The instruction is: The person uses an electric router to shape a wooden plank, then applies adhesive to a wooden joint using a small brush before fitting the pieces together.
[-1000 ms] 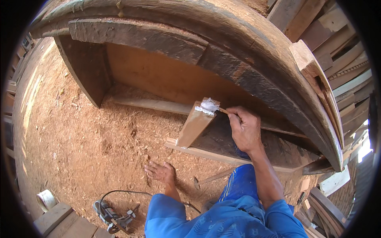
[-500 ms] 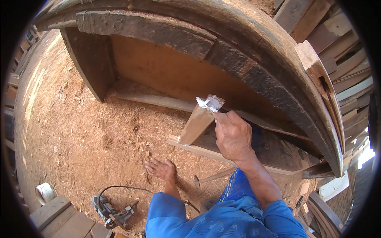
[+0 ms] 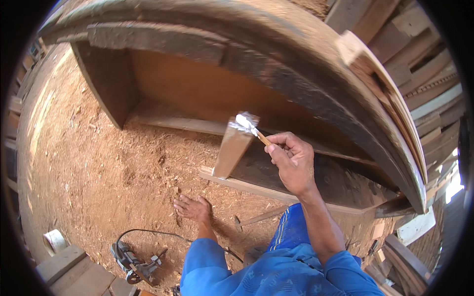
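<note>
My right hand (image 3: pixel 295 163) pinches a thin wooden stick (image 3: pixel 263 139) between thumb and fingers. Its far end carries a thick white paste (image 3: pixel 245 121) and lies over the top end of a short wooden post (image 3: pixel 232 150). More paste is smeared on that end face. The post stands tilted on a long wooden strip (image 3: pixel 256 188), with a white line at the joint. Lower left, my left hand (image 3: pixel 194 209) rests on the sawdust-covered ground with fingers spread, holding nothing.
A big curved wooden piece (image 3: pixel 276 69) with a brown panel arches across the far side. A hammer (image 3: pixel 256 217) lies near my knee. Lower left are a corded power tool (image 3: pixel 136 261), a white container (image 3: pixel 55 241) and boards (image 3: pixel 74 271). Stacked timber (image 3: pixel 419 74) lines the right.
My right hand has turned, so the stick now shows between its fingers. The white paste has gathered into a lump at the stick's tip. The view has shifted slightly; my left hand stays down.
</note>
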### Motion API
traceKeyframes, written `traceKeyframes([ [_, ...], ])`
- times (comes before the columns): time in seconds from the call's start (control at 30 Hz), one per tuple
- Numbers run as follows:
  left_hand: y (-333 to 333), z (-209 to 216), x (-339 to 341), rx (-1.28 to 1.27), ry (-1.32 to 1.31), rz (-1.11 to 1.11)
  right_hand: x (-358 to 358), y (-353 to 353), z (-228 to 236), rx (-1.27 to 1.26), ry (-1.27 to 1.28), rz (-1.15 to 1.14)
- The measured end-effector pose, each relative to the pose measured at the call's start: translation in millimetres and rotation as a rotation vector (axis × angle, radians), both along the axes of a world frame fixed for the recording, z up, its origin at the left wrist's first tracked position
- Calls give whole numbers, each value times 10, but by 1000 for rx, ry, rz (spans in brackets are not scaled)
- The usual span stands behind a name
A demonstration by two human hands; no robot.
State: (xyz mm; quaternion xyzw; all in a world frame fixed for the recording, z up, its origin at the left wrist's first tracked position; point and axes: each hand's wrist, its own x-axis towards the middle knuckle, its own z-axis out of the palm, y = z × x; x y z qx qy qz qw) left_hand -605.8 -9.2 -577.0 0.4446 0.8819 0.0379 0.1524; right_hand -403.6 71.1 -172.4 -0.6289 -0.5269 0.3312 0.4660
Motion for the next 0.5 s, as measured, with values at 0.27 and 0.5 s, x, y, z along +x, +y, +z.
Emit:
traceKeyframes([
  [0.27,203,206,-250,-226,-77,-1,695,-837,259,53,132,-10],
  [0.5,1177,1941,-27,678,-242,-150,1014,-1080,487,76,118,-24],
])
